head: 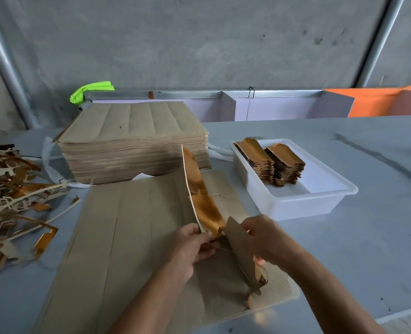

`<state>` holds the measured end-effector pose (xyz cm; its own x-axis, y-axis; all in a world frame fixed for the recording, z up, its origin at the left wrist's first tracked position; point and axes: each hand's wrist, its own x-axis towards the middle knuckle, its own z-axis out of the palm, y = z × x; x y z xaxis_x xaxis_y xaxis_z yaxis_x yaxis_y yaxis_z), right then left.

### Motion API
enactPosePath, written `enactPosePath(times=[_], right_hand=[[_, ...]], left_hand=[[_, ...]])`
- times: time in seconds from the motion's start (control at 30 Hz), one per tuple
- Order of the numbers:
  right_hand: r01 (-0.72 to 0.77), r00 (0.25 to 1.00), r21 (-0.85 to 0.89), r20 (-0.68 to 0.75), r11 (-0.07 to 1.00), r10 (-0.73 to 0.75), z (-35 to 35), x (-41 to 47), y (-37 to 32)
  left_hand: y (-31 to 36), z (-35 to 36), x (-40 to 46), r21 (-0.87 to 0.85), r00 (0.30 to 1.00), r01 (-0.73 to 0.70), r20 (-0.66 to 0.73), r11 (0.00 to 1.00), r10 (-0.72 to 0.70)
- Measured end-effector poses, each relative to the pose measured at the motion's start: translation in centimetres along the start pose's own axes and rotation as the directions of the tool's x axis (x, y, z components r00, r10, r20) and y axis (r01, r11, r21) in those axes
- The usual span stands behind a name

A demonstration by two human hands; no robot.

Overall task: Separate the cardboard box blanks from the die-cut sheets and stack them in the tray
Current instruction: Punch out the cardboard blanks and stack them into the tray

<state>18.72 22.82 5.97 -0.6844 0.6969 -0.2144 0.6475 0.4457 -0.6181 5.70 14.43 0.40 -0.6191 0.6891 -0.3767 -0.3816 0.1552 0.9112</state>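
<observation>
A gold-faced box blank (203,196) stood lifted on edge over the flat die-cut sheet (127,237) on the grey bench (368,213). The left hand (192,247) pinched its near end; the right hand (267,239) gripped a brown strip (241,256) beside it. Finished blanks (271,162) sat stacked in the white tray (303,203) at right. A tall sheet pile (132,141) stood behind, scrap trimmings (14,201) at left.

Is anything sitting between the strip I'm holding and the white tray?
Nothing visible does. The gold-faced strip, held by the left hand and right hand, has only bare table between it and the tray, whose near end is open in front of the two stacks of blanks.
</observation>
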Motion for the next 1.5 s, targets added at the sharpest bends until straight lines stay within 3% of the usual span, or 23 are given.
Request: enactPosePath(times=[0.13,0.23,0.37,0.53,0.63,0.73,0.8,0.9,1.03,1.1,1.2,1.4,1.5], right_hand=[[-0.056,0.997,-0.069,0.055,0.996,0.06,-0.3,1.5,-0.5],[-0.115,0.993,-0.076,-0.034,0.99,0.113,-0.3,1.6,0.9],[-0.158,0.927,0.266,-0.292,0.951,0.236,-0.6,0.3,3.3],[-0.022,0.829,0.553,-0.456,0.833,0.325,-1.0,-2.3,4.1],[0.066,0.749,0.398,-0.626,0.915,0.218,-1.6,-2.2,3.9],[0.167,0.676,0.051,-0.733,0.985,-0.077,-1.7,-1.2,2.0],[0.16,0.684,-0.187,-0.687,0.969,-0.245,-1.1,0.2,0.6],[0.109,0.761,-0.444,-0.539,0.89,-0.362,0.4,3.2,-1.0],[0.158,0.868,-0.591,-0.299,0.791,-0.397,3.3,6.4,-2.1],[0.159,0.921,-0.524,-0.227,0.837,-0.317,4.3,7.2,-2.4],[0.223,0.947,-0.264,-0.17,0.939,-0.273,4.8,7.6,-2.6],[0.273,0.961,0.037,0.028,0.961,-0.274,3.6,7.1,-2.1],[0.266,0.963,0.061,0.026,0.962,-0.268,3.3,7.2,-1.9]], left_hand=[[-0.1,0.1,0.0,0.013,0.995,-0.081,0.054,0.997,0.081],[-0.4,0.1,0.6,-0.1,0.997,-0.072,0.004,0.992,0.073],[-0.6,-0.4,1.8,-0.314,0.999,-0.03,0.004,0.949,0.033],[-1.0,-1.2,2.3,-0.438,1.0,-0.012,0.019,0.899,0.022],[-1.1,-1.1,2.1,-0.426,0.999,-0.031,0.019,0.904,0.043],[-1.1,-0.9,1.8,-0.386,0.996,-0.082,0.003,0.919,0.09],[-1.1,-1.0,1.7,-0.357,0.993,-0.104,0.011,0.928,0.116],[-1.4,-1.4,1.6,-0.297,0.987,-0.125,0.056,0.947,0.148],[-1.6,-1.2,1.6,-0.304,0.973,-0.163,0.107,0.939,0.204],[-1.7,-1.1,1.7,-0.33,0.969,-0.175,0.109,0.928,0.221],[-1.9,-1.3,1.8,-0.392,0.965,-0.172,0.118,0.904,0.235],[-2.3,-2.1,2.2,-0.468,0.953,-0.128,0.185,0.875,0.238],[-2.3,-2.3,2.4,-0.474,0.953,-0.102,0.204,0.875,0.222]])
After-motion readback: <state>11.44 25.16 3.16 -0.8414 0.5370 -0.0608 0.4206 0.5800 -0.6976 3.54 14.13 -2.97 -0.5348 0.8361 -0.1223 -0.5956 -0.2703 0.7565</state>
